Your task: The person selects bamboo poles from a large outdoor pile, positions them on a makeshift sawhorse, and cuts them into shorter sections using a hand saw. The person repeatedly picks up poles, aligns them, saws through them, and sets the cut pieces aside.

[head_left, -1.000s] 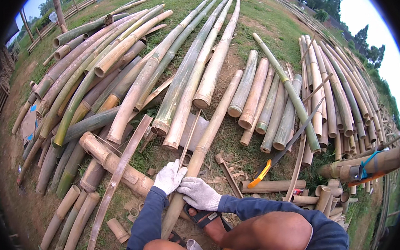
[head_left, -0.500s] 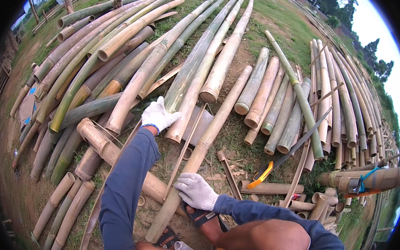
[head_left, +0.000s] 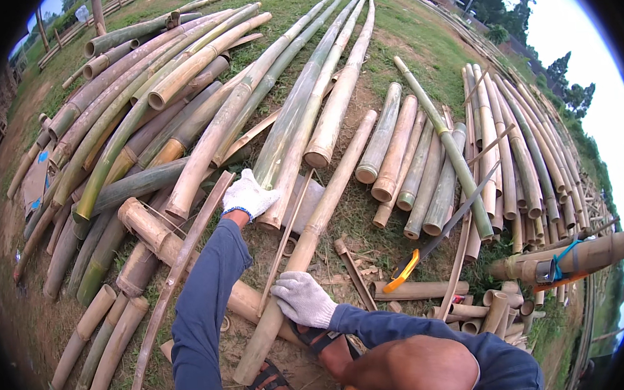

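Observation:
My left hand [head_left: 250, 195], in a white glove with a blue-edged cuff, grips the near end of a thick green bamboo pole [head_left: 288, 128]. Its thumb reaches to the right across the neighbouring paler pole [head_left: 312, 116]; its other fingers are partly hidden. Nearer my body, my right hand [head_left: 303, 298], also gloved, is closed over a shorter tan bamboo pole [head_left: 332, 194]. This pole slants from between my feet toward the upper right and crosses a thick bamboo piece [head_left: 250, 299] on the ground. A thin bamboo strip [head_left: 286, 239] lies between my hands.
Bamboo poles [head_left: 198, 80] are heaped at the left, with cut lengths [head_left: 409, 153] at the right. A long split strip [head_left: 177, 271] lies beside my left forearm. A handsaw with a yellow-orange handle [head_left: 402, 272] leans at the right, near short offcuts [head_left: 498, 312] and a horizontal bamboo rail [head_left: 580, 257].
The view has shifted slightly. My left forearm sits farther right relative to the long split strip, which now shows more fully. Both hands keep their places on the poles.

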A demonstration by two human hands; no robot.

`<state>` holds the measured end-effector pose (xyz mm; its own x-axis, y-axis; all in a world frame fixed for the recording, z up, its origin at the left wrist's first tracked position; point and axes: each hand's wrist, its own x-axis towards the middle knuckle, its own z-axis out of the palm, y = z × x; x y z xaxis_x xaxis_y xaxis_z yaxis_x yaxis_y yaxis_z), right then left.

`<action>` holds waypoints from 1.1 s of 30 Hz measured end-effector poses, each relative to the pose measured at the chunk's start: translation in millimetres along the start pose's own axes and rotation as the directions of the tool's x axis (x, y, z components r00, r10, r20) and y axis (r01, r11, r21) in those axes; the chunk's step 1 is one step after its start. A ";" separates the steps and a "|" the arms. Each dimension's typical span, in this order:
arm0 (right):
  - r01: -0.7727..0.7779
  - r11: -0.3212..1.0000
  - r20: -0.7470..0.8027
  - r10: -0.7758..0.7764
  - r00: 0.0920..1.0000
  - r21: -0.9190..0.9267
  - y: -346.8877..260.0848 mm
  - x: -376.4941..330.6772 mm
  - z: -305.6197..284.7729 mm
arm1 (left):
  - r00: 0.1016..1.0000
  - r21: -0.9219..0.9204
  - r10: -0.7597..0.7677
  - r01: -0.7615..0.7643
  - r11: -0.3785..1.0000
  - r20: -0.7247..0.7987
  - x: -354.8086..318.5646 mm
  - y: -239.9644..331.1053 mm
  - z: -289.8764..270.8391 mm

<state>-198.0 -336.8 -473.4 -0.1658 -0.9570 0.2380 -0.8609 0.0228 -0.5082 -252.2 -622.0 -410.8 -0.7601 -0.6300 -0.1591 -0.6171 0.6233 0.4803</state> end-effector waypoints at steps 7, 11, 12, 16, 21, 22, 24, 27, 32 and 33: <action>0.016 1.000 -0.013 -0.016 1.000 -0.023 -1.4 -2.9 -0.9 | 0.996 -0.060 0.011 -0.006 0.998 0.084 -143.6 -66.3 -25.8; 0.047 0.999 -0.029 -0.047 0.998 0.001 3.9 -8.1 -2.1 | 0.993 -0.204 0.028 -0.004 0.979 0.113 -293.0 -140.0 -63.0; 0.051 0.999 -0.036 -0.051 0.998 0.007 5.2 -10.4 -2.9 | 0.990 -0.275 -0.004 0.043 0.961 0.141 -335.3 -161.0 -73.3; 0.073 0.997 -0.028 -0.073 0.997 0.015 9.0 -18.9 -6.7 | 0.932 -0.220 -0.275 0.327 0.919 0.237 -498.4 -256.1 -85.4; 0.122 0.992 -0.038 -0.121 0.992 0.015 14.9 -23.1 -11.0 | 0.512 0.159 -0.716 0.750 0.642 0.474 -657.0 -382.7 -100.5; 0.109 0.994 -0.001 -0.109 0.994 0.023 16.1 -22.8 -10.2 | 0.481 0.328 -0.770 0.710 0.623 0.419 -671.7 -394.1 -108.1; 0.098 0.995 0.020 -0.098 0.995 -0.001 17.3 -22.1 -5.7 | 0.288 0.588 -0.890 0.672 0.450 0.352 -670.6 -398.2 -121.9; 0.103 0.994 -0.002 -0.103 0.995 -0.033 15.1 -20.4 1.7 | 0.716 0.186 -0.676 0.650 0.736 0.175 -600.0 -347.2 -135.9; 0.112 0.993 0.015 -0.111 0.994 -0.041 13.9 -14.1 7.3 | 0.995 0.150 -0.079 0.070 0.986 0.058 -396.3 -224.1 -97.1; 0.089 0.995 0.025 -0.088 0.996 -0.047 13.7 -13.5 7.7 | 0.989 0.140 -0.087 0.070 0.988 0.118 -363.8 -205.7 -83.7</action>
<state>-203.8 -325.8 -489.9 -0.0777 -0.9622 0.2610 -0.8938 -0.0487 -0.4458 168.3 -559.9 -379.5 -0.7224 -0.6227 -0.3008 -0.6912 0.6366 0.3421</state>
